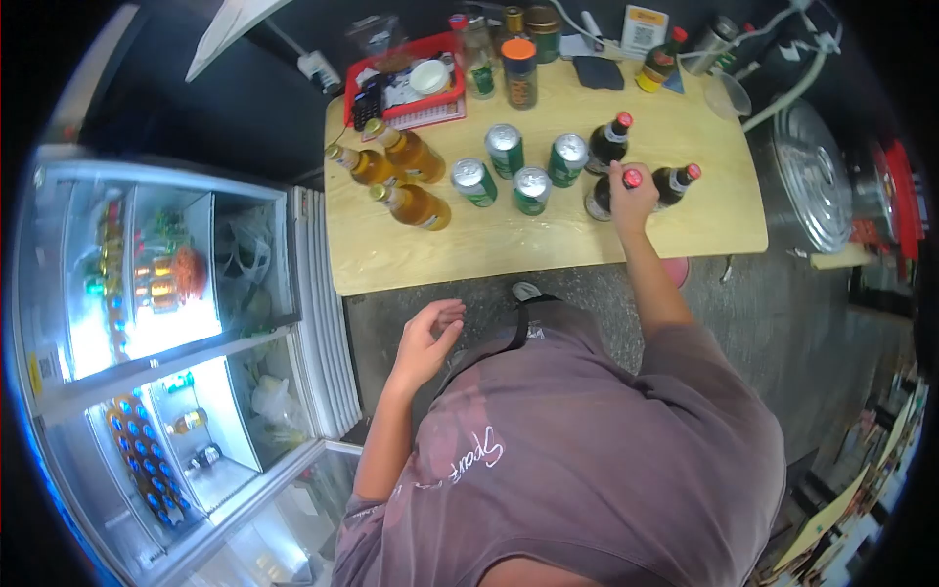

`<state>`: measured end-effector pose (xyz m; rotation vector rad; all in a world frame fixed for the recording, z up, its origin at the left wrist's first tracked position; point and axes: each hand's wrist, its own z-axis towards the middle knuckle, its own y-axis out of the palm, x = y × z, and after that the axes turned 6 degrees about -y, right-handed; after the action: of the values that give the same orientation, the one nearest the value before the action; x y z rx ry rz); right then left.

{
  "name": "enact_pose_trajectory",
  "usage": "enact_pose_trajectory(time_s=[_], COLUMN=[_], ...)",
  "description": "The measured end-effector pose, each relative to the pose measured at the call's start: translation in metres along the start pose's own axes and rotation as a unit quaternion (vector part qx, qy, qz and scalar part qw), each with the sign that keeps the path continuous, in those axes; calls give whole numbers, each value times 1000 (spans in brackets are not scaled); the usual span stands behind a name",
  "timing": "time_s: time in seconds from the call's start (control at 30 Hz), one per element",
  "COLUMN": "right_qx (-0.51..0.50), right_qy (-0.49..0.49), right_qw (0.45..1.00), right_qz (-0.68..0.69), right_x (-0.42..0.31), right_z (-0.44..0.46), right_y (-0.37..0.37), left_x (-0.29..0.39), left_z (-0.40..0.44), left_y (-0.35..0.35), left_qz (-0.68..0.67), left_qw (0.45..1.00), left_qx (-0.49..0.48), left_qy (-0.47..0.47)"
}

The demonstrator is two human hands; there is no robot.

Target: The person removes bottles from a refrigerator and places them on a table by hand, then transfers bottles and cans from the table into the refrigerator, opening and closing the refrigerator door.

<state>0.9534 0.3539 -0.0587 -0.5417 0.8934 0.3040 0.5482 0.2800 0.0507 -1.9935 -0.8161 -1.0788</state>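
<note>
Presently, the right grip (636, 200) was closed around the upper part of a red-capped dark bottle (599, 203) at the right of the worktop (509, 251), while the left grip (426, 340) was empty and loosely spread, short of the near edge. A sideways pull risked striking the rear bottle (607, 145), the right-hand bottle (672, 184) or the nearest green can (568, 160), since clearance looked narrow, and a tall bottle could have toppled.
</note>
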Motion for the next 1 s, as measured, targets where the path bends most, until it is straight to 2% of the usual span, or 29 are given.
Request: enact_pose_trajectory(time_s=[0.1, 0.17, 0.2, 0.23, 0.27, 0.3, 0.37, 0.47, 0.57, 0.6, 0.63, 0.67, 0.73, 0.77, 0.8, 0.87, 0.97, 1.0], right_qx=[-23, -41, -54, -46, -31, -41, -36, -84, -212, -224, -246, -273, -324, -347, -363, -414, -456, -472], right_qy=[-58, -81, -58, -171, -267, -310, -358, -371, -355, -377, -441, -464, -499, -513, -535, -541, -564, -569], right_qw=[998, 996, 997, 984, 963, 950, 929, 901, 828, 813, 778, 742, 680, 655, 619, 568, 497, 470], right_qz=[8, 11, 4, 20, 32, 6, 91, 208, 379, 382, 375, 399, 428, 433, 447, 462, 477, 482], right_x=[-5, 16, 15, 15, -19, -55, -131, -191, -249, -267, -305, -327, -370, -391, -408, -436, -480, -491], right_z=[3, 6, 13, 25, 34, 41, 41, 29, -16, -35, -54, -75, -117, -137, -156, -191, -241, -256], right_y=[-9, -20, -27, -31, -33, -33, -14, 28, 77, 92, 96, 108, 124, 128, 135, 144, 145, 145], left_x=[-12, -14, -17, -17, -26, -32, -40, -45, -59, -64, -69, -74, -83, -84, -86, -100, -111, -114], left_z=[-8, -20, -29, -37, -45, -53, -71, -106, -150, -168, -192, -218, -277, -307, -341, -391, -482, -505], left_y=[-6, -10, -13, -18, -19, -22, -30, -46, -59, -61, -66, -68, -74, -74, -67, -51, -15, -7], left_qz=[-3, -3, -21, -16, -46, -64, -84, -45, 18, 65, 113, 161, 187, 208, 270, 215, 352, 313], left_qw=[1000, 999, 999, 998, 995, 991, 977, 951, 897, 860, 817, 768, 678, 607, 535, 375, 38, -19], left_qx=[-2, 27, 42, 56, 91, 117, 193, 302, 438, 503, 563, 618, 710, 767, 799, 900, 919, 940], left_qy=[-17, -25, -24, -21, 4, 7, 15, 41, 65, 65, 61, 51, 29, 10, -53, -58, -173, -137])
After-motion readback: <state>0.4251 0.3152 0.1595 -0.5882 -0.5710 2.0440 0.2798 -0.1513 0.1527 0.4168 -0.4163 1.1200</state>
